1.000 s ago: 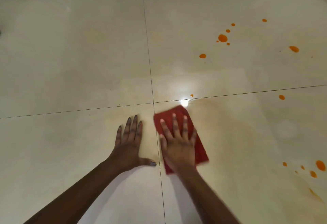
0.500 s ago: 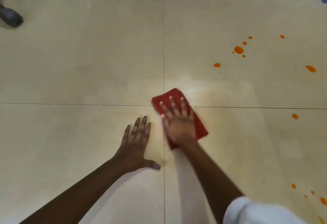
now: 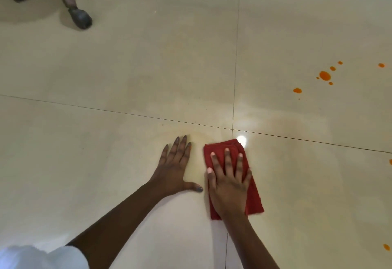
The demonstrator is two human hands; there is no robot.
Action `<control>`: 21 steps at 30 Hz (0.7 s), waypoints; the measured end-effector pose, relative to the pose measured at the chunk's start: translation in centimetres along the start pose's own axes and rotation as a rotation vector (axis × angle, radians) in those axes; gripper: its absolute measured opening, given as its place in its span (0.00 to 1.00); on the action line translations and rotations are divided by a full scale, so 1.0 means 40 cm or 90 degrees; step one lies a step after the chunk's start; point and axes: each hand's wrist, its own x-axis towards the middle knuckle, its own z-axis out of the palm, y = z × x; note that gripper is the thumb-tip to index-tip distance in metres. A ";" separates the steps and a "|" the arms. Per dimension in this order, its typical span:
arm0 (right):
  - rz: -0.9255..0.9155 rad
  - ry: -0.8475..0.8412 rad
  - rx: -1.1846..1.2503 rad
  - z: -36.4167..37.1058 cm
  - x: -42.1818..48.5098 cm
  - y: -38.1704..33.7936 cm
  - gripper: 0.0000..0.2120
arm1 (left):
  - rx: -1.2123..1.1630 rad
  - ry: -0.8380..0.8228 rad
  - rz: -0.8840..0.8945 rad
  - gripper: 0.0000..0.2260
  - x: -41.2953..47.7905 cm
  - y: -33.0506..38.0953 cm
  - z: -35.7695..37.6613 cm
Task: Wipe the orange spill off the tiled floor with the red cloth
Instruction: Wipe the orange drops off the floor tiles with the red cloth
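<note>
Several orange drops are sitting untouched on the tiled floor, well right of my work. I am pressing the folded red cloth flat under my right hand, fingers straight and spread, beside the grout crossing. My left hand is bracing flat and open on tile just beside it. I am judging that even pressure and overlapping strokes should lift the faint yellowish film, not smear it.
</note>
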 end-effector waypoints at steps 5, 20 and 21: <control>-0.151 0.024 -0.040 0.003 -0.021 -0.087 0.23 | -0.067 0.034 -0.162 0.63 -0.094 -0.120 0.005; 0.016 0.061 -0.005 -0.014 0.204 -0.173 0.23 | -0.093 0.083 -0.178 0.61 -0.090 -0.232 -0.001; -0.050 0.051 0.017 0.004 0.160 -0.223 0.23 | -0.097 0.090 -0.179 0.61 -0.087 -0.233 0.000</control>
